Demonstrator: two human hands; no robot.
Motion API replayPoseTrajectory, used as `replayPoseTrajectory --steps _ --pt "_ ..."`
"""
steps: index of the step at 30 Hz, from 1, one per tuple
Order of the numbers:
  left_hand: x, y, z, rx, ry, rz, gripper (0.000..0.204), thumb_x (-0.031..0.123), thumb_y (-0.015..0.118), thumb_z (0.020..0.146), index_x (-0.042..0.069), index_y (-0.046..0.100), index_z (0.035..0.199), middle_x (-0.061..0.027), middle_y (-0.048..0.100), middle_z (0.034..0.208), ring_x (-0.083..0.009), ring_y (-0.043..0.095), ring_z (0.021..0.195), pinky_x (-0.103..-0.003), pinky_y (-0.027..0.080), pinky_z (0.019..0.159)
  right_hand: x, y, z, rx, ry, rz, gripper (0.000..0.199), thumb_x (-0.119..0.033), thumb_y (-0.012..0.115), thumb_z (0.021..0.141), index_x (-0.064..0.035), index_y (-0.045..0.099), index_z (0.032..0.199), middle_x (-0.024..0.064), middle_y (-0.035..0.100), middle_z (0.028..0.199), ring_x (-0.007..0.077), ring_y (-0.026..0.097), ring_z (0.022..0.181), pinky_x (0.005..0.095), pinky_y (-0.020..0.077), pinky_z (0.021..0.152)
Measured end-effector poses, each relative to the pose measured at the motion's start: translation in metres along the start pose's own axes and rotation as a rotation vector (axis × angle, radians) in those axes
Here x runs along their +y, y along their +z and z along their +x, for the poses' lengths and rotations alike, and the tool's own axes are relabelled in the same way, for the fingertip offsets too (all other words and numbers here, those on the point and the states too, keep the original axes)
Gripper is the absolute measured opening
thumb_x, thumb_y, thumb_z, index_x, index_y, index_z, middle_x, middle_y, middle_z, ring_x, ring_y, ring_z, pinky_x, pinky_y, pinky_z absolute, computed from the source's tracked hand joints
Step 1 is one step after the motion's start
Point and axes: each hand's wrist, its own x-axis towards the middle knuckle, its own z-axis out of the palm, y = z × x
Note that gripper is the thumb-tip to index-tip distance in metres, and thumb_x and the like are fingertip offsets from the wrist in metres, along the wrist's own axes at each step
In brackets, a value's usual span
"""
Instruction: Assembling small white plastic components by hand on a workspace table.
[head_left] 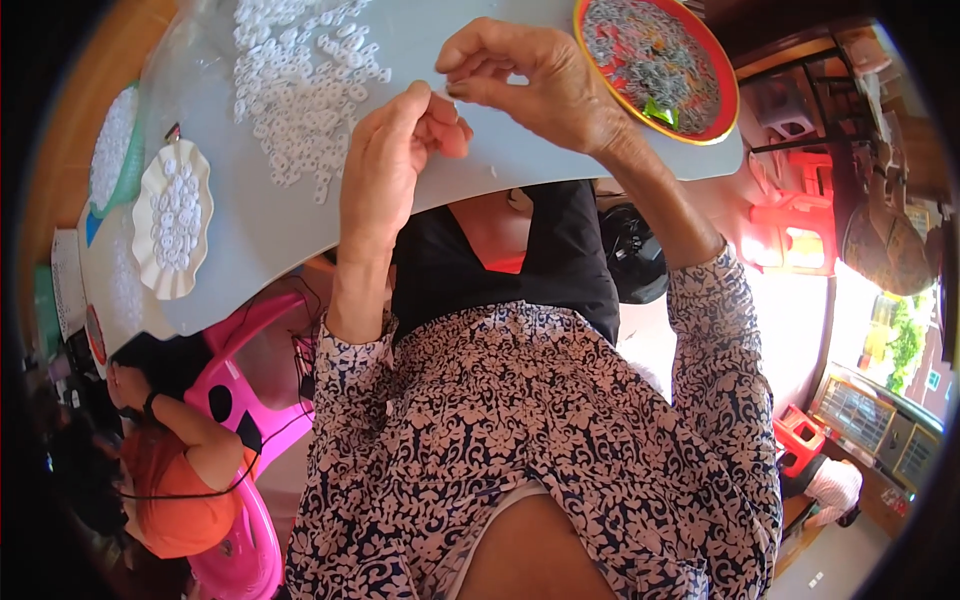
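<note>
Over the grey table my left hand (385,155) is closed, thumb and forefinger pinched. My right hand (545,80) also pinches and meets it fingertip to fingertip. A tiny whitish bit shows between the two; what it is I cannot make out. A heap of small white oval plastic pieces with holes (300,110) spreads left of my hands. Beside my right hand stands a red plate with a yellow rim (728,95), full of small grey metallic pieces and a bit of green wrapper. At the left, a cream scalloped dish (145,215) holds more white oval pieces.
A green tray (135,150) of small white pieces sits at the table's far left, near clear plastic film. A person in an orange top (190,490) sits left, by a pink chair (265,530). Red stools (800,215) and another person (832,488) are at right.
</note>
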Motion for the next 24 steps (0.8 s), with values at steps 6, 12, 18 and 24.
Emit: replayPoseTrajectory --steps 6,12,18,24 --pt "-0.015 -0.006 0.007 -0.157 -0.223 -0.376 0.023 0.021 0.054 0.092 -0.002 0.059 0.089 -0.0076 0.056 0.067 -0.0228 0.059 0.076 -0.032 0.045 0.07 -0.003 -0.001 -0.013 0.099 -0.23 -0.135 0.015 0.001 0.065 0.077 -0.0031 0.066 0.091 0.0061 0.067 0.085 0.0164 0.066 0.079 0.0283 0.0519 0.072" --pt "-0.014 0.01 0.004 -0.216 -0.236 -0.441 0.027 0.023 0.047 0.094 -0.001 0.058 0.089 -0.0064 0.056 0.069 -0.0227 0.058 0.079 -0.032 0.045 0.068 -0.008 -0.013 -0.025 0.09 -0.19 -0.098 0.014 0.001 0.065 0.077 -0.0033 0.067 0.091 0.0077 0.067 0.085 0.0196 0.066 0.078 0.0291 0.0532 0.072" --pt "-0.018 0.005 0.009 -0.254 -0.273 -0.464 0.024 0.02 0.047 0.093 -0.001 0.057 0.089 -0.0064 0.056 0.069 -0.0214 0.057 0.078 -0.032 0.045 0.069 -0.007 -0.012 -0.031 0.088 -0.222 -0.163 0.014 -0.001 0.064 0.077 -0.0044 0.067 0.09 0.0089 0.067 0.085 0.0212 0.066 0.078 0.0304 0.0528 0.072" --pt "-0.022 0.007 0.008 -0.209 -0.258 -0.277 0.013 0.013 0.053 0.087 0.0 0.057 0.088 -0.0043 0.052 0.065 -0.0189 0.053 0.074 -0.03 0.042 0.067 -0.004 -0.019 -0.04 0.089 -0.215 -0.217 0.013 -0.004 0.062 0.076 -0.006 0.067 0.089 0.0095 0.067 0.08 0.0237 0.066 0.073 0.0322 0.0517 0.07"
